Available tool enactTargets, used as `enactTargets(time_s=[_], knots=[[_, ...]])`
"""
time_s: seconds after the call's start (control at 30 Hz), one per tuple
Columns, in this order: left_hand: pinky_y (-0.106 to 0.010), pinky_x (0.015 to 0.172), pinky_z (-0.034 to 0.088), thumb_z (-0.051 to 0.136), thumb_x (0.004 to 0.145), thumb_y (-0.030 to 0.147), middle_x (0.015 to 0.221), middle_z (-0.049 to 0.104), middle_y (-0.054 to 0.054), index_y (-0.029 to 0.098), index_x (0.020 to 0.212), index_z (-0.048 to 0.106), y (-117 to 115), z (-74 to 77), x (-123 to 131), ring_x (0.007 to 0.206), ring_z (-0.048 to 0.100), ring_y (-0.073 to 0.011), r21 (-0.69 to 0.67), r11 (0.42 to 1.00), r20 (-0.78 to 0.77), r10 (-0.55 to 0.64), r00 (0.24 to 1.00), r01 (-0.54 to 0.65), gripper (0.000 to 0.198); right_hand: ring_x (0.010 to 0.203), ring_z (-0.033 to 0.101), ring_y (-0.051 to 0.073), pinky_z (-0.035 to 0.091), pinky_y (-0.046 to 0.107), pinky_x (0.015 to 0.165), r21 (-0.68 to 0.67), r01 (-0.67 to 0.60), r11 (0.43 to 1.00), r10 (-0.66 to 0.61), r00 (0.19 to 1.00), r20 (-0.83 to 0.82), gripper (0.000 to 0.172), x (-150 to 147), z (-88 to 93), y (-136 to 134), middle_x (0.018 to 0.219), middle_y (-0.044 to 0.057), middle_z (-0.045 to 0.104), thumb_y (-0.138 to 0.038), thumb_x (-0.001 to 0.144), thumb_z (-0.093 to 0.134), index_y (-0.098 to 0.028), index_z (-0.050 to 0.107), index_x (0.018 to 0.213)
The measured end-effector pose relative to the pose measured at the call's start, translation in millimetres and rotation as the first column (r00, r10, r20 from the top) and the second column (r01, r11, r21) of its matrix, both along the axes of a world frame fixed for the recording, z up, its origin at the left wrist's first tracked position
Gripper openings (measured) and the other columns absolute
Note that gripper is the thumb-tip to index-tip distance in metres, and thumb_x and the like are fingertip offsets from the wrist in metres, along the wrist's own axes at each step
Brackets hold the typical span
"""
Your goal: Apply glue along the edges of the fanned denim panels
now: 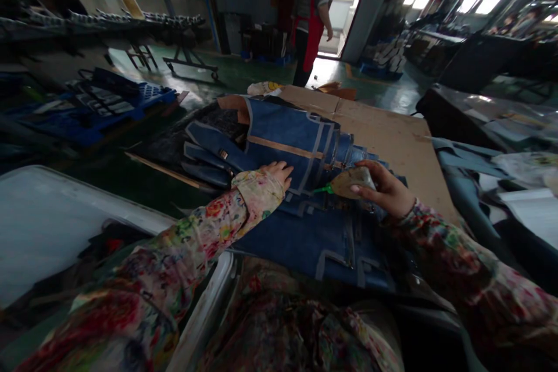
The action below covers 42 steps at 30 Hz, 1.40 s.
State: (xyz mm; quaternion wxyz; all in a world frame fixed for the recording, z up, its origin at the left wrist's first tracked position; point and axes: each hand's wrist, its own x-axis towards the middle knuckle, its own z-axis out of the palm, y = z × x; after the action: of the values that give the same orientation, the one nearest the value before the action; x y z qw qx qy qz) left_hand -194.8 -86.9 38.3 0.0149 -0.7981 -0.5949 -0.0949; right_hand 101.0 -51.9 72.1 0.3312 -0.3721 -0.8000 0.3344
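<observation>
Head view: right hand (387, 187) partly hides the bottle (350, 182).

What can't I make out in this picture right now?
All in the head view:
- Blue panel under the left hand: covered by the palm.
- Bottle: partly hidden by the right hand.
- Green nozzle: too small and blurred to tell if it touches anything.
- Person in the red apron: head cut off by the top edge.
</observation>
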Motion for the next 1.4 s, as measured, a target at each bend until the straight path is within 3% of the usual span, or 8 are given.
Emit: enactTargets(time_s=[0.17,0.4,0.6,0.7,0.9,1.03,1.27,1.4], knots=[[-0.036,0.097,0.040,0.036,0.093,0.031,0.128,0.051,-0.006,0.023,0.129,0.050,-5,-0.8,2,0.112,0.049,-0.0227,0.036,0.999,0.020,0.027,0.999,-0.028,0.040,0.084,0.055,0.022,0.049,0.034,0.073,0.095,0.088,0.992,-0.090,0.996,0.012,0.061,4,-2.3,16,0.098,0.006,0.054,-0.054,0.070,0.070,-0.021,0.046,0.115],[-0.034,0.088,0.044,0.038,0.093,0.034,0.124,0.052,-0.007,0.024,0.126,0.052,-4,-1.3,4,0.107,0.051,-0.0229,0.043,0.999,0.016,0.028,0.999,-0.028,0.038,0.087,0.056,0.021,0.049,0.031,0.074,0.054,-0.035,0.998,0.033,0.998,0.053,0.055,7,-4.1,15,0.100,0.005,0.054,-0.050,0.075,0.067,-0.023,0.045,0.117],[-0.033,0.085,0.044,0.037,0.093,0.034,0.124,0.051,-0.005,0.026,0.128,0.050,-4,-3.4,4,0.106,0.050,-0.0216,0.029,0.999,-0.028,0.042,0.999,-0.041,0.038,0.093,0.055,0.026,0.047,0.040,0.081,0.337,0.091,0.937,-0.116,0.992,0.055,0.055,8,-6.6,51,0.103,0.009,0.053,-0.052,0.074,0.066,-0.021,0.046,0.115],[-0.034,0.086,0.042,0.035,0.094,0.036,0.124,0.051,-0.004,0.028,0.129,0.049,-5,-3.1,5,0.106,0.049,-0.0213,0.046,0.998,-0.025,0.052,0.998,-0.050,0.038,0.099,0.053,0.027,0.045,0.041,0.085,0.408,0.044,0.912,-0.086,0.993,0.083,0.054,11,-6.9,55,0.108,0.009,0.052,-0.049,0.076,0.066,-0.022,0.045,0.117],[-0.036,0.089,0.041,0.032,0.096,0.036,0.126,0.050,-0.005,0.028,0.131,0.047,-5,-0.3,6,0.108,0.048,-0.0220,-0.012,0.999,-0.032,0.052,0.998,-0.052,0.040,0.099,0.054,0.025,0.047,0.040,0.084,0.380,-0.059,0.923,0.004,0.990,0.143,0.052,11,-7.5,50,0.112,0.009,0.051,-0.049,0.080,0.063,-0.023,0.043,0.120],[-0.037,0.087,0.041,0.032,0.095,0.036,0.126,0.050,-0.005,0.027,0.131,0.047,-3,-4.3,6,0.108,0.049,-0.0227,-0.004,0.998,-0.036,0.060,0.998,-0.060,0.040,0.099,0.054,0.027,0.047,0.041,0.084,0.485,0.052,0.873,-0.116,0.988,0.103,0.051,9,-3.9,56,0.110,0.010,0.052,-0.050,0.079,0.063,-0.021,0.046,0.117],[-0.037,0.087,0.042,0.032,0.095,0.037,0.124,0.050,-0.005,0.027,0.131,0.047,-6,-0.8,6,0.108,0.048,-0.0224,-0.016,0.998,-0.007,0.060,0.998,-0.061,0.040,0.095,0.055,0.026,0.048,0.040,0.082,0.562,-0.026,0.827,-0.073,0.986,0.153,0.048,12,-1.4,58,0.106,0.009,0.053,-0.047,0.082,0.062,-0.021,0.046,0.119],[-0.037,0.088,0.042,0.031,0.095,0.036,0.126,0.049,-0.005,0.027,0.132,0.046,-6,-0.6,7,0.109,0.048,-0.0227,-0.031,0.997,-0.020,0.069,0.997,-0.070,0.040,0.100,0.053,0.026,0.046,0.041,0.086,0.647,-0.019,0.762,-0.095,0.985,0.141,0.047,11,3.3,57,0.108,0.010,0.053,-0.044,0.082,0.063,-0.020,0.046,0.119]])
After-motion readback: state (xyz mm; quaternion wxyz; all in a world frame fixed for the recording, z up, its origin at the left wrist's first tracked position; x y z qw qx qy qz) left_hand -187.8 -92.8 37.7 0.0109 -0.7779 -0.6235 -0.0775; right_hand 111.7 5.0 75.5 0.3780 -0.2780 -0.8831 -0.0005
